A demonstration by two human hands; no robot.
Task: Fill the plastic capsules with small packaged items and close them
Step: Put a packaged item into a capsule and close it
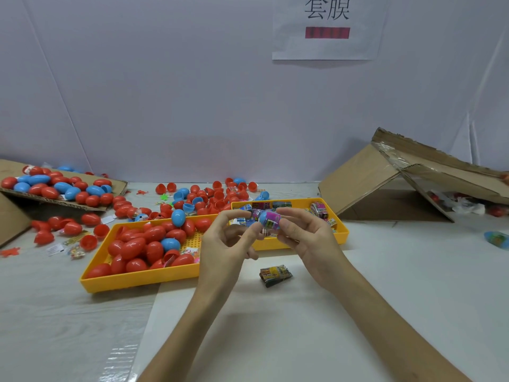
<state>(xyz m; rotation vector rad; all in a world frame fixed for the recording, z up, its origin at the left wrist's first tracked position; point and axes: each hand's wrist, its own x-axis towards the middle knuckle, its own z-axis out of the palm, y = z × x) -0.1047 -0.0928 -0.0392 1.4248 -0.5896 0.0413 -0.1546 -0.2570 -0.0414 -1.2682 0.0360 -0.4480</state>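
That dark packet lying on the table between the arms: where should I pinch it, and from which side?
Come from straight above and pinch the dark packet across its near and far long edges. It lies flat on the table, long axis roughly left-right, with bare table around it.

**Layout around the two-hand grip**

Left hand [228,238] and right hand [301,234] hold the held capsule [269,220] between them, over the near rim of the packet tray [342,230]. Packets [319,210] lie in that tray, right behind the grip. The capsule tray [137,281] sits left of the grip, just beside the packet tray, with capsules piled in it. A loose packet [275,275] lies on the table [371,312] just before the grip, between the forearms. Loose capsules [209,197] are scattered behind-left. A cardboard flap [55,204] far left carries more capsules. A cardboard box [366,183] lies on its side behind-right. A wrapped capsule [497,239] lies far right. A paper sign [327,48] hangs on the wall high behind.
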